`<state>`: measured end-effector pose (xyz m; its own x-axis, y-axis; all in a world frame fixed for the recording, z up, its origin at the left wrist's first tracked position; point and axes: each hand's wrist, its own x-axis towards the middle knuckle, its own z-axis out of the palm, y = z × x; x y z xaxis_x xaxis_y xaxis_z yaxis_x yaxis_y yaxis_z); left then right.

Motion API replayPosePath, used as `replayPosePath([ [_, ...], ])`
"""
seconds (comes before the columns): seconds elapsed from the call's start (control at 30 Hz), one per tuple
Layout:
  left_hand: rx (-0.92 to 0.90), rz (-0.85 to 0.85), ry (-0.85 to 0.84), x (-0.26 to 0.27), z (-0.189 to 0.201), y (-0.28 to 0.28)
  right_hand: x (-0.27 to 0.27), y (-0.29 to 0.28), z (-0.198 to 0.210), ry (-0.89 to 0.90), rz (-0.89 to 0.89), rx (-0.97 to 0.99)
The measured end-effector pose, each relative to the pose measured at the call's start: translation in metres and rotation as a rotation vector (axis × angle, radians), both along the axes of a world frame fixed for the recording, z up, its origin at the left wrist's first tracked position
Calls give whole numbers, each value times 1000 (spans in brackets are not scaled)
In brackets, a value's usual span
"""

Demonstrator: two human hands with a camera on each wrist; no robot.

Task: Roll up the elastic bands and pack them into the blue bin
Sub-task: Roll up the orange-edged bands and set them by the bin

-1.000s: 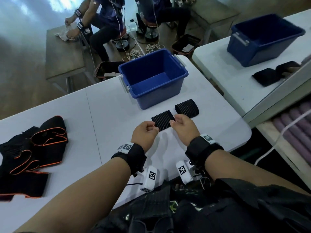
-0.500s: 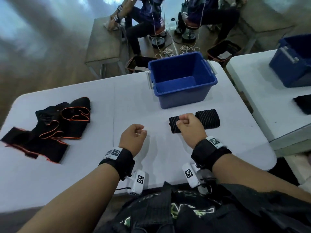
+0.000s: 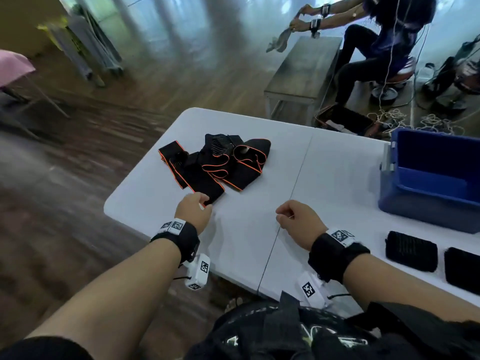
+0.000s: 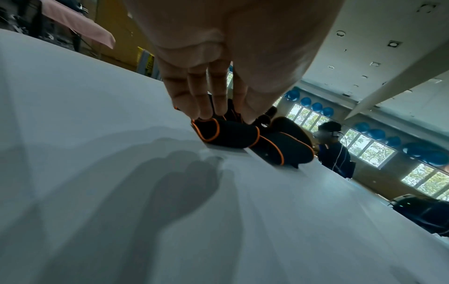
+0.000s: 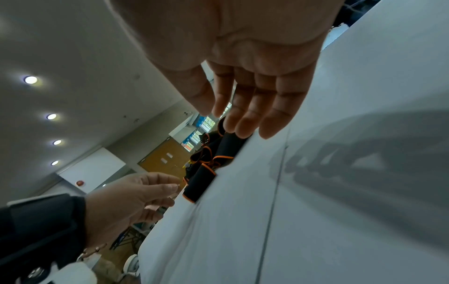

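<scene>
Black elastic bands edged in orange (image 3: pixel 213 162) lie in a loose pile on the white counter (image 3: pixel 337 178), now just ahead of the left hand (image 3: pixel 193 211), which a second ago was beside the right hand at a rolled band. Its fingertips (image 4: pixel 206 113) touch the nearest band's end, fingers nearly straight. The right hand (image 3: pixel 298 219) has left that roll and hovers loosely uncurled, holding nothing, well apart from the pile. Two rolled black bands (image 3: pixel 411 252) sit to its right, in front of the blue plastic bin (image 3: pixel 428 203).
</scene>
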<state>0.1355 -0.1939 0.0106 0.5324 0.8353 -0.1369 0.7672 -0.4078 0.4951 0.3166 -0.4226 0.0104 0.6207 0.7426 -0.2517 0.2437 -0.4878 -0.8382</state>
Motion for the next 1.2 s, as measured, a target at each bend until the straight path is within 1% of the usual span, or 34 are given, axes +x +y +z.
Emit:
replayPosePath([
  [0.1, 9, -5, 53, -2, -4, 20, -14, 23, 1, -7, 48, -28],
  [0.27, 20, -153, 245, 17, -10, 34, -30, 46, 3, -12, 77, -75],
  [0.33, 24, -156, 276, 22, -14, 37, -35, 52, 4, -14, 70, -90],
  [0.4, 19, -140, 251, 22, -17, 40, -39, 58, 4, -14, 56, -95],
  [0.5, 14, -157, 164, 17, -15, 41, -43, 67, 3, -9, 47, -101],
  [0.6, -42, -257, 79, 5, -12, 29, -46, 77, 0, -7, 37, -113],
  [0.73, -70, -407, 18, -15, -14, 4, -51, 93, -6, -33, 27, -139],
  [0.87, -181, -461, -33, -24, -14, -5, -58, 107, -11, -95, -8, -179],
  [0.97, -260, -514, -28, -27, -10, 1, -61, 116, -16, -20, -89, -186],
  [1.03, -333, -508, -80, -28, -5, 13, -62, 120, -17, 20, -96, -202],
  [1.07, -335, -495, -112, -28, -3, 21, -62, 121, -18, 15, -78, -220],
  [1.13, -235, -421, -176, -25, -2, 44, -64, 122, -18, -7, -44, -249],
  [1.2, -91, -278, -234, -21, -5, 76, -68, 121, -18, -10, -38, -252],
])
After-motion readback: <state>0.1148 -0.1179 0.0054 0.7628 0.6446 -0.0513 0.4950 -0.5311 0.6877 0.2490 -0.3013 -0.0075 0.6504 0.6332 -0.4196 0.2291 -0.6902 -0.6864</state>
